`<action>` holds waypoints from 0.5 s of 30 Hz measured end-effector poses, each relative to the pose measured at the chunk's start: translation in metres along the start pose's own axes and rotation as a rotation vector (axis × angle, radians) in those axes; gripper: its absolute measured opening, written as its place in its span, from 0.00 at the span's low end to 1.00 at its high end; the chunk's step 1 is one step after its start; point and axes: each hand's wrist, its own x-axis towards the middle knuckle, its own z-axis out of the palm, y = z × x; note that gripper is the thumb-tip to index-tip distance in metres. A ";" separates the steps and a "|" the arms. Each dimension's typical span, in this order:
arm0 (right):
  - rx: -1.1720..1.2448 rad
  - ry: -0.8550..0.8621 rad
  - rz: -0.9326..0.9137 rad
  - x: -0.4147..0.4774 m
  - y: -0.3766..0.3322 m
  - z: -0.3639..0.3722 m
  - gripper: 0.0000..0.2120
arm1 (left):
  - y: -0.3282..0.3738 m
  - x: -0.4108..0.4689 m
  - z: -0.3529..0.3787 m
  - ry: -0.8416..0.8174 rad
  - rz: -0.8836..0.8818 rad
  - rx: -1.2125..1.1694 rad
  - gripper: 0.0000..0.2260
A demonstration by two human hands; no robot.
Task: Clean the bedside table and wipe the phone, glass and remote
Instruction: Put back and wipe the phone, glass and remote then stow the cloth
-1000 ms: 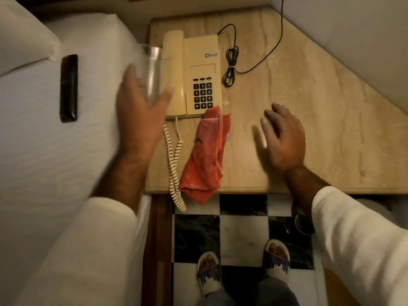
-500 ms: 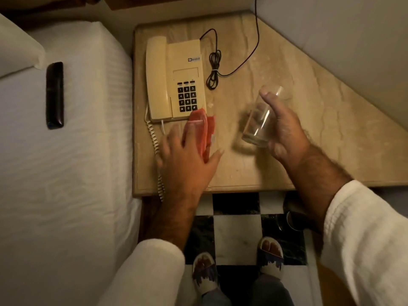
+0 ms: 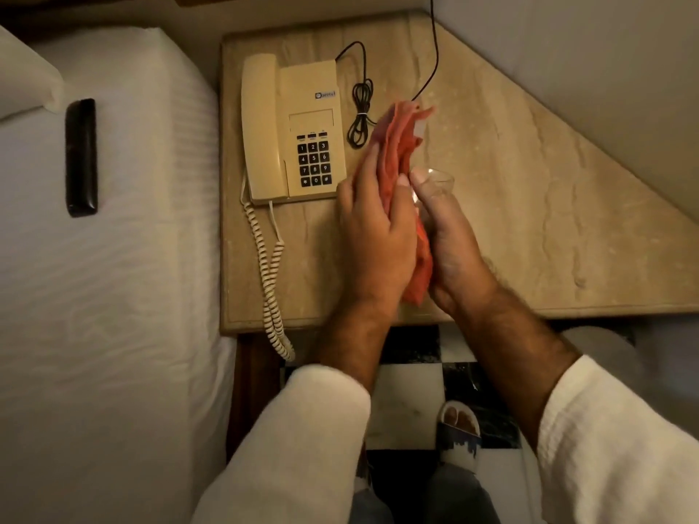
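Both hands are over the bedside table [image 3: 548,221], raised above its front edge, near the middle.

Our right hand [image 3: 450,240] grips the glass [image 3: 438,179]. The thumb lies at the rim and the fingers are wrapped round the body. Only a bit of clear rim shows; the rest is hidden by hand and cloth.

Our left hand [image 3: 374,236] holds the orange-red cloth [image 3: 397,145], fingers folded over it and pressing it against the side of the glass. The loose end of the cloth sticks up toward the back of the table.

The phone [image 3: 291,130] sits along the left edge toward the rear corner, handset in its cradle. Its coiled cord [image 3: 270,274] hangs over the front edge. A bundled black cable [image 3: 361,119] lies just right of the phone.

The remote [image 3: 81,156] is off the table, on the bed [image 3: 113,259] near the pillow.

We judge the glass wipe to be the step in hand, barely begun. We cannot tell whether the phone, remote or table top have been wiped. The remote probably needs bringing back to the table afterwards.
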 end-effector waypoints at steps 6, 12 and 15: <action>0.031 0.153 -0.098 0.007 -0.026 0.005 0.34 | -0.010 -0.021 0.010 -0.137 -0.138 0.068 0.17; 0.157 0.086 -0.018 0.003 -0.012 0.001 0.25 | 0.002 -0.001 0.007 -0.098 0.000 0.073 0.17; 0.191 0.063 -0.039 0.005 -0.009 0.004 0.32 | 0.001 0.021 0.011 -0.110 -0.302 -0.054 0.14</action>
